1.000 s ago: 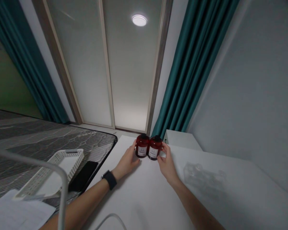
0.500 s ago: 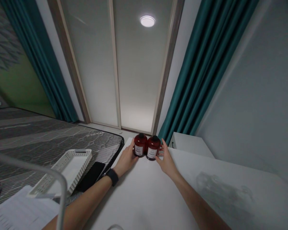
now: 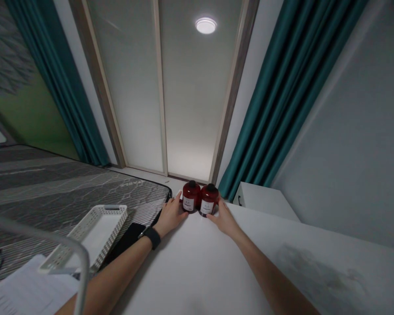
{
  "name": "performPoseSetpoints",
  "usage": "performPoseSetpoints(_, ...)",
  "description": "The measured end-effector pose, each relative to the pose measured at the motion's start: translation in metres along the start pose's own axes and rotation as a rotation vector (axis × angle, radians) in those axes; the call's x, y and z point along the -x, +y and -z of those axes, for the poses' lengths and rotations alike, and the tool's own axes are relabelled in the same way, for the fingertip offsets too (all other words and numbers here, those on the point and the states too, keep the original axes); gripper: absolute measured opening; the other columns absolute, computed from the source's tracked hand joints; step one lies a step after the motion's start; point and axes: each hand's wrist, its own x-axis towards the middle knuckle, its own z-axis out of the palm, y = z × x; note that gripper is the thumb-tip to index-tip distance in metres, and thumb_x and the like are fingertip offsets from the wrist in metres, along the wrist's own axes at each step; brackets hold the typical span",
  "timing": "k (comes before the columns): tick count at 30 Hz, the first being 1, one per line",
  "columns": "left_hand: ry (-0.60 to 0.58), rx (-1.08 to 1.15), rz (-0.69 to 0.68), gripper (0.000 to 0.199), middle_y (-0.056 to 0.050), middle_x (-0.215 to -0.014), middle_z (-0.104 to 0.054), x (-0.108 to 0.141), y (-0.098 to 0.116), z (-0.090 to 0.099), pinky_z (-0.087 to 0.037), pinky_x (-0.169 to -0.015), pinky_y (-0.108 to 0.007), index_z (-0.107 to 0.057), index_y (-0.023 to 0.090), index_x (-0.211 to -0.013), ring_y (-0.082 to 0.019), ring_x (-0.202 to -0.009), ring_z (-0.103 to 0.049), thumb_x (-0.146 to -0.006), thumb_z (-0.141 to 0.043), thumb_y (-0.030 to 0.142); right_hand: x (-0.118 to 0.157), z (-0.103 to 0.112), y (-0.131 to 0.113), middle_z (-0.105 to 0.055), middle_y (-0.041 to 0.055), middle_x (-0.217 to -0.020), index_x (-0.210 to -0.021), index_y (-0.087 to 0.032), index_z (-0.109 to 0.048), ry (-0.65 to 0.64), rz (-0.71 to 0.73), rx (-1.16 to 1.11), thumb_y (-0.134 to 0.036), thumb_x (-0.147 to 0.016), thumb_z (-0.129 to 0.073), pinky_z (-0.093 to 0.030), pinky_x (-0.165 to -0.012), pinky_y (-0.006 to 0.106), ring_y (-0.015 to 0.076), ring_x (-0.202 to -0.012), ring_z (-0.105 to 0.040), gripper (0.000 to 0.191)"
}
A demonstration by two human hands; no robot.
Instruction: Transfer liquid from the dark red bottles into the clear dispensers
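Note:
Two dark red bottles with black caps and white labels stand upright side by side at the far end of the white table (image 3: 197, 262). My left hand (image 3: 171, 215), with a black watch on the wrist, is against the outer side of the left bottle (image 3: 191, 197), thumb near its base. Around the outer side of the right bottle (image 3: 209, 200) is my right hand (image 3: 226, 218), its thumb at the lower front and its other fingers partly hidden behind.
Left of the table, a striped bed surface (image 3: 118, 188) holds a white perforated basket (image 3: 95, 236), a black flat object (image 3: 128, 240) and papers (image 3: 33, 284). A grey curved tube (image 3: 82, 262) crosses the lower left. A white cabinet (image 3: 265, 200) stands beyond the table.
My right hand has closed in on the right bottle, its fingers now wrapped behind it. My left hand stays beside the left bottle. The camera view has shifted slightly.

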Motion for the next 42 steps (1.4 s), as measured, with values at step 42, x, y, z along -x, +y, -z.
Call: performPoseSetpoints(42, 0.188, 0.442, 0.105, 0.057, -0.016, -0.127, -0.066, -0.025, -0.040, -0.017, -0.047, -0.103, -0.045, -0.054, 0.013, -0.130, -0.027, -0.115, -0.063, -0.075, -0.064, 0.006, -0.049, -0.026, -0.015, -0.067, 0.0118, -0.126, -0.141, -0.025, -0.043, -0.187, -0.053, 0.243, -0.028, -0.066, -0.082, -0.038, -0.100, 0.048, 0.0359, -0.121, -0.058, 0.084)
